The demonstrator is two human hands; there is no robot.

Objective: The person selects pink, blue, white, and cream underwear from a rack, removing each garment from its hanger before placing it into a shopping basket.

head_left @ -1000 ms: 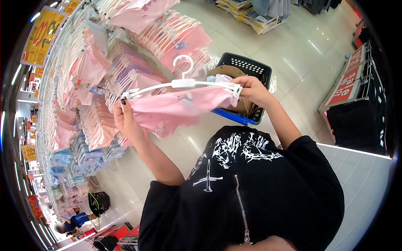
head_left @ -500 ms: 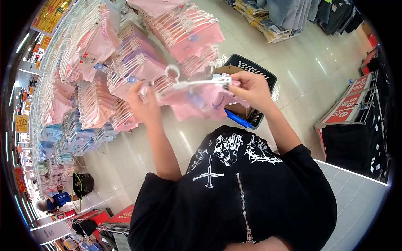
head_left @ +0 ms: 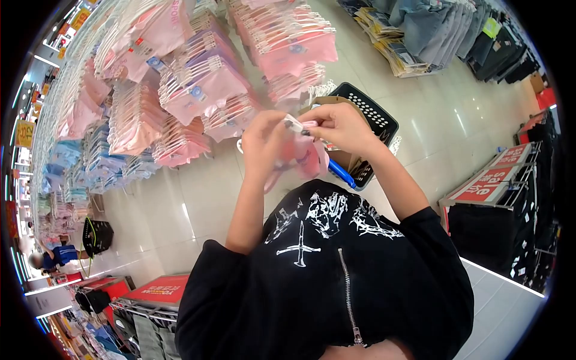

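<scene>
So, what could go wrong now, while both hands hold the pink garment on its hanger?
1. The pink garment hangs bunched between the left hand and the right hand. It may slip and land on the floor instead of in the basket.
2. The right hand pinches the hanger at one end. A hard pull might snap its clip.

Both hands, left hand (head_left: 264,141) and right hand (head_left: 339,125), pinch a white hanger (head_left: 294,124) with a bunched pink garment (head_left: 306,159) above a black basket (head_left: 372,117) on the floor (head_left: 198,198).
</scene>
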